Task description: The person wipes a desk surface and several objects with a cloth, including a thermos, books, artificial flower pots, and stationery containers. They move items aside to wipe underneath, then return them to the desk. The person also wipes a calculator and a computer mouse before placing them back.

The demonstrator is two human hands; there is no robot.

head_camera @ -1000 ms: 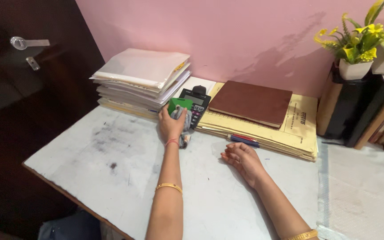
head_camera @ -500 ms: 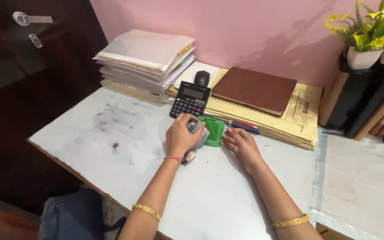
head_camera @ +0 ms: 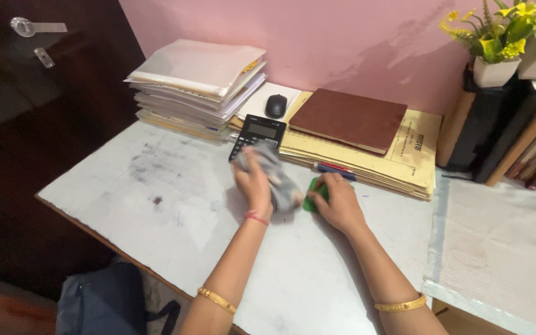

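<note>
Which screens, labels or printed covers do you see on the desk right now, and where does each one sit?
Calculator: black, rectangular, grey display at its top, lies flat just beyond the left hand.
Yellow folders: flat stack behind the right hand, dark print along the right side, under a brown book.
Paper stack: back left, one small yellow tab on its edge.
No other screens or signs.

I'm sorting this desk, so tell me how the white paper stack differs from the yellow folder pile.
The white paper stack is tall and uneven, with sheets jutting out; the yellow folder pile is low and flat. The stack has nothing on top, while the pile carries a brown book and has pens at its front edge. The stack sits at the desk's left rear, the pile further right. Both lie flat on the desk against the pink wall.
</note>
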